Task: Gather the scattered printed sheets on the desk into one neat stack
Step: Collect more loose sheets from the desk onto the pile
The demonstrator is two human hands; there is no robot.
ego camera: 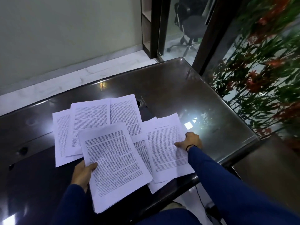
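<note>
White stack of printed sheets gripped by left hand; right hand pinching edge of loose sheet on glass desk.

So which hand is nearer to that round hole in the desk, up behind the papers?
The right hand. It rests on a sheet lying below and to the right of the hole. The left hand grips the gathered stack at the near edge, farther away.

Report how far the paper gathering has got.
Done: the left hand grips a gathered stack of several sheets. In hand: the right hand pinches the right edge of the right-side sheet, which still lies on the desk. Left: three far sheets fanned out beyond the stack, plus sheets under the right-side one.
</note>
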